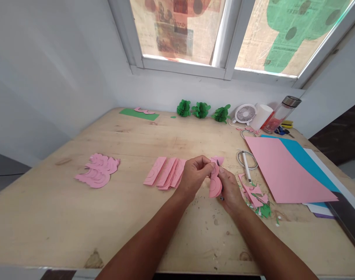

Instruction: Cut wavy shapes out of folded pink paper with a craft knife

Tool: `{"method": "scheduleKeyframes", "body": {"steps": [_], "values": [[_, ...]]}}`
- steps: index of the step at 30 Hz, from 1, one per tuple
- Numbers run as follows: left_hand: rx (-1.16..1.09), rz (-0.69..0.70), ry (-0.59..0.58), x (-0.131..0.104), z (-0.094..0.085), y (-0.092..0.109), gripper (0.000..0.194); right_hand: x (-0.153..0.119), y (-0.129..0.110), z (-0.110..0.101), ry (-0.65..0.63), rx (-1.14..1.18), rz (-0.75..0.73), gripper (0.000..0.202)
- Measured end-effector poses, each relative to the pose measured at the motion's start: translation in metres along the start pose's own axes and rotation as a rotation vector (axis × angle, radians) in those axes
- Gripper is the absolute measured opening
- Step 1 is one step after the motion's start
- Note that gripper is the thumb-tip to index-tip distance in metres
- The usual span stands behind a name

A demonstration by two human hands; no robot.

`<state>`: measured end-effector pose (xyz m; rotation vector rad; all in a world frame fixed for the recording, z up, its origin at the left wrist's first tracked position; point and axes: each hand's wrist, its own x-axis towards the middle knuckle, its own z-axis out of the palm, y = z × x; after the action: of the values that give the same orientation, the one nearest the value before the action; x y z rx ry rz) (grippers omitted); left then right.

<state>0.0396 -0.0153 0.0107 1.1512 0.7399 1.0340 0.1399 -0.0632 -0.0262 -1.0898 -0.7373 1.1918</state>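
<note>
The left hand (196, 175) grasps a pink piece (216, 186) near its upper part, pinched between thumb and bent fingers. The piece has scalloped edges and a drawn curve on its lower lobe. It is held above the table (122, 229), between the two hands, and extends downward from the left fingertips.

The right hand (231, 190) is closed around a tool (222, 198), mostly hidden by the hand and the piece. A dark part shows at the upper end of the piece and a small end shows below it; the tool's type cannot be told. The right fingers adjoin the right edge of the piece.

Strips (152, 171) of pink paper, marked with curved lines, lie overlapping just left of the left hand. Farther left, well apart from the strips, is a group of overlapping pink cutouts (98, 171).

Pink and green scraps (256, 194) lie beside the right hand. Above them, a white pen (246, 167) lies across a coiled cable (237, 158). To the right, a pink sheet (288, 171) overlaps a blue sheet (305, 159).

At the rear, three green ornaments (201, 110) stand in a row left of a fan (245, 114).
</note>
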Motion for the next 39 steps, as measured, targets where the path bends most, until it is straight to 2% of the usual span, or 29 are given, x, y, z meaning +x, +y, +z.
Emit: {"method": "scheduleKeyframes", "body": {"steps": [21, 39], "values": [[-0.007, -0.024, -0.024, 0.0002, -0.0015, 0.003, 0.017, -0.0007, -0.0013, -0.0013, -0.014, -0.014, 0.038, 0.032], [0.021, -0.02, -0.08, 0.0, -0.0037, 0.0036, 0.019, 0.0003, -0.0012, -0.0033, -0.039, -0.055, -0.012, 0.034]]}}
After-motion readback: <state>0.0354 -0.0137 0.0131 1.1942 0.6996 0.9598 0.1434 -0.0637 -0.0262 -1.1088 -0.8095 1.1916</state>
